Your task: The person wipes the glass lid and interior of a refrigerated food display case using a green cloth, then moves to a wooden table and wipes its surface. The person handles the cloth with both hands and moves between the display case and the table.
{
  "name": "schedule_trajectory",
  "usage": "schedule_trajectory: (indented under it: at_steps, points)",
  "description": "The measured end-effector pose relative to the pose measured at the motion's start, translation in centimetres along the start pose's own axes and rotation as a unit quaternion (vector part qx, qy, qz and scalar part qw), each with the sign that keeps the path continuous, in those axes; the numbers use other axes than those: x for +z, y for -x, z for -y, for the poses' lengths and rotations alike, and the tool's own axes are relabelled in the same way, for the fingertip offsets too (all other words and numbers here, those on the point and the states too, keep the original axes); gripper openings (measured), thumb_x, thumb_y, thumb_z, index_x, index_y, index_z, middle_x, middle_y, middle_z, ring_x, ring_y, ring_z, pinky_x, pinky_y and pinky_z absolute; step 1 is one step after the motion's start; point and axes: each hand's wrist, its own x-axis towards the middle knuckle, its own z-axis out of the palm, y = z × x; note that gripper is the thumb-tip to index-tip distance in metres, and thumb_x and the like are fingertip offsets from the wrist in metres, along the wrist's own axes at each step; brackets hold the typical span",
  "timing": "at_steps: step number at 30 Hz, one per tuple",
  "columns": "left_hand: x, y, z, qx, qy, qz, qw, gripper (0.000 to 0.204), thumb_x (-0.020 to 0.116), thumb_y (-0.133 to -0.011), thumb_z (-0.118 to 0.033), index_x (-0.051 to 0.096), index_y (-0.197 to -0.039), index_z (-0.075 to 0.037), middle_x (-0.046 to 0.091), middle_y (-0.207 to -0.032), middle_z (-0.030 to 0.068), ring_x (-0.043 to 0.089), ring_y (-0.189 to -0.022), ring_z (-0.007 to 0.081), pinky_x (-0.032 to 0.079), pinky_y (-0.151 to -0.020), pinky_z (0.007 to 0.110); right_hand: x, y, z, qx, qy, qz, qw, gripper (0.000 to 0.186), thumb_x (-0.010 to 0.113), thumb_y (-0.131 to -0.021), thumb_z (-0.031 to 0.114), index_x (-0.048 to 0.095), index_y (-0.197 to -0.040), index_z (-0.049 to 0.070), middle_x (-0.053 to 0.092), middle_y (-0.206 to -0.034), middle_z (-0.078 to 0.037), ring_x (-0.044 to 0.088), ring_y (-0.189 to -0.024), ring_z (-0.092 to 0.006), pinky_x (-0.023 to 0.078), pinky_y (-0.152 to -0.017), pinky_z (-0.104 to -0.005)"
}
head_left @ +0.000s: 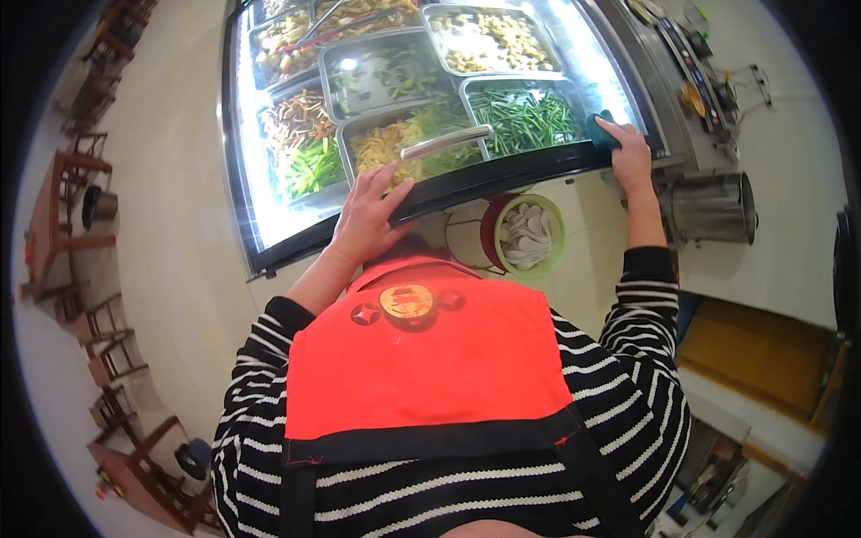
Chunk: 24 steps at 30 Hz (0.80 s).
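Though small, cloth (598, 136) lengthwise forward

A lit glass display case (529, 170) holds several metal trays (336, 67) of food (525, 121); a green cloth (599, 131) touches its near edge

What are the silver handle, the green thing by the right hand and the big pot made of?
The handle looks like smooth, polished metal: it has bright highlights. The green thing by the right hand seems to be soft, matte cloth, because it bunches. The pot looks like shiny metal, perhaps stainless steel, with grey reflections.
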Motion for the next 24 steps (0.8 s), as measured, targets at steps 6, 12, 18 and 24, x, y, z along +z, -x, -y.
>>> schedule_trajectory:
  at_steps: [6, 12, 18, 24]
  points:
    - [-0.2, 1.3, 1.7, -0.033, 0.096, 0.02, 0.995, 0.074, 0.084, -0.078, -0.038, 0.056, -0.138, -0.006, 0.042, -0.156, 0.0163, 0.038, -0.142, 0.0403, 0.034, -0.118, 0.049, 5.5, 5.4, 14.8, -0.291, -0.077, 0.067, 0.951, 0.062, 0.064, -0.072, 0.005, 0.071, -0.129, 0.03, 0.064, -0.121, -0.009, 0.059, -0.114, -0.0295, 0.044, -0.098, -0.0466]
    - [-3.5, 9.9, 6.6, -0.2, 0.094, 0.02, 0.975, 0.046, 0.054, -0.103, -0.034, 0.056, -0.14, -0.008, 0.046, -0.156, 0.0137, 0.04, -0.145, 0.0352, 0.029, -0.12, 0.046, 11.6, 7.8, 33.9, -0.378, -0.099, 0.145, 0.909, 0.048, 0.064, -0.081, 0.01, 0.07, -0.126, 0.025, 0.062, -0.109, -0.008, 0.059, -0.108, -0.029, 0.042, -0.092, -0.0443]
    - [-3.8, 14.5, 8.9, -0.223, 0.11, -0.034, 0.968, 0.037, 0.055, -0.104, -0.031, 0.064, -0.131, -0.009, 0.052, -0.151, 0.0142, 0.047, -0.138, 0.0374, 0.037, -0.115, 0.045, 10.6, 7.0, 29.5, -0.341, -0.123, 0.146, 0.921, 0.053, 0.058, -0.081, 0.0, 0.075, -0.122, 0.031, 0.065, -0.124, -0.013, 0.059, -0.117, -0.0342, 0.042, -0.1, -0.0442]
    - [-3.4, 17.2, 8.9, -0.246, 0.067, -0.067, 0.965, 0.035, 0.058, -0.102, -0.033, 0.065, -0.13, -0.012, 0.055, -0.148, 0.0111, 0.052, -0.131, 0.0371, 0.042, -0.11, 0.046, 4.9, 4.7, 18.9, -0.201, -0.058, 0.108, 0.972, 0.064, 0.056, -0.073, -0.012, 0.076, -0.122, 0.025, 0.067, -0.11, -0.01, 0.061, -0.104, -0.0334, 0.047, -0.095, -0.0409]
